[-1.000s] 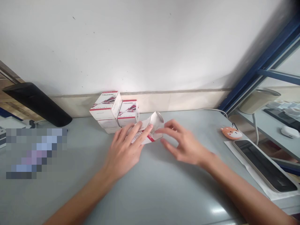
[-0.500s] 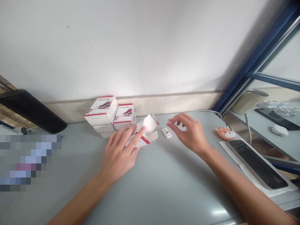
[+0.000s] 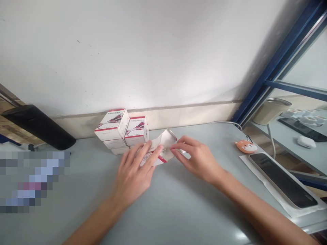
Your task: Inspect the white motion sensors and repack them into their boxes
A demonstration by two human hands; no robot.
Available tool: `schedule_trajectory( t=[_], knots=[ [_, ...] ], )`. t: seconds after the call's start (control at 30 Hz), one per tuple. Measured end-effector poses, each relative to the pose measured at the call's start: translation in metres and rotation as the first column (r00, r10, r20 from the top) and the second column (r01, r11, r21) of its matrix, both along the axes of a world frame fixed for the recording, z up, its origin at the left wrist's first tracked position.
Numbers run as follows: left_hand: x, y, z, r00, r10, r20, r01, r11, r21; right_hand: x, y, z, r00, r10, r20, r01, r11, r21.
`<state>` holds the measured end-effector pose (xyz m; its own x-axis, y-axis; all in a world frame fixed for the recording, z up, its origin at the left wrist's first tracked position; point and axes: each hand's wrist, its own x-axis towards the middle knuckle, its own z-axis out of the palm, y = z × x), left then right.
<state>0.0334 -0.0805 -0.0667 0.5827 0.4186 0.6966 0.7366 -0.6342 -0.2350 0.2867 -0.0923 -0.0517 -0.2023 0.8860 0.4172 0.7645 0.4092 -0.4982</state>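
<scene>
My left hand [image 3: 134, 172] holds an opened white cardboard box [image 3: 155, 157] with a red stripe, its fingers spread over the near side. My right hand [image 3: 196, 161] comes in from the right, and its fingertips pinch the box's far end and flap. Just under my right fingers, a small white piece [image 3: 187, 155] shows only in part. Behind the hands stand closed white boxes with red trim: a two-high stack [image 3: 111, 130] and one more box [image 3: 136, 131] to its right, both near the wall.
The hands work on a grey tabletop [image 3: 76, 177] that meets a cream skirting strip. To the right lie an orange fox-shaped trinket [image 3: 246, 146] and a dark phone [image 3: 282, 180] on white paper. A black object [image 3: 38, 126] lies at left, beside a pixelated patch [image 3: 33, 180].
My right hand has moved left from beside the small white piece onto the box. That piece now lies partly under my fingers. My left hand stays on the box.
</scene>
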Motion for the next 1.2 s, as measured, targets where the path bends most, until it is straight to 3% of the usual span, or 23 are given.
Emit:
schedule_trajectory(
  t=[0.13, 0.3, 0.53, 0.67, 0.77, 0.87, 1.0, 1.1, 1.2],
  knots=[
    [0.004, -0.006, 0.002, 0.998, -0.049, -0.043, 0.051, 0.998, 0.036, -0.011, -0.007, 0.001, 0.992, -0.048, -0.115, 0.023, 0.977, -0.214],
    [0.009, -0.012, 0.002, 0.990, -0.136, -0.039, 0.139, 0.987, 0.079, -0.003, 0.000, 0.000, 0.970, -0.013, -0.244, -0.085, 0.920, -0.383],
    [0.018, -0.016, 0.006, 0.993, -0.116, 0.012, 0.110, 0.965, 0.240, -0.010, 0.001, -0.006, 0.869, -0.027, -0.495, -0.108, 0.965, -0.241],
    [0.026, -0.021, 0.000, 0.994, -0.112, -0.007, 0.110, 0.959, 0.262, -0.009, 0.003, -0.004, 0.797, -0.100, -0.596, -0.140, 0.929, -0.343],
    [0.031, -0.024, -0.006, 0.998, -0.064, -0.017, 0.066, 0.980, 0.189, -0.004, 0.007, -0.004, 0.765, -0.150, -0.627, -0.126, 0.919, -0.373],
    [0.035, -0.022, -0.010, 1.000, 0.019, 0.002, -0.019, 0.996, 0.083, 0.002, 0.015, -0.006, 0.759, -0.167, -0.629, -0.053, 0.947, -0.316],
    [0.035, -0.019, -0.011, 0.997, 0.073, -0.039, -0.072, 0.997, 0.036, 0.014, 0.026, -0.006, 0.718, -0.182, -0.672, 0.050, 0.976, -0.212],
    [0.031, -0.019, -0.009, 0.994, 0.102, -0.037, -0.103, 0.994, -0.024, 0.030, 0.034, -0.003, 0.628, -0.189, -0.755, 0.111, 0.982, -0.153],
    [0.029, -0.019, -0.001, 0.991, 0.128, 0.029, -0.125, 0.988, -0.093, 0.053, 0.044, 0.000, 0.482, -0.215, -0.849, 0.201, 0.971, -0.132]
  ],
)
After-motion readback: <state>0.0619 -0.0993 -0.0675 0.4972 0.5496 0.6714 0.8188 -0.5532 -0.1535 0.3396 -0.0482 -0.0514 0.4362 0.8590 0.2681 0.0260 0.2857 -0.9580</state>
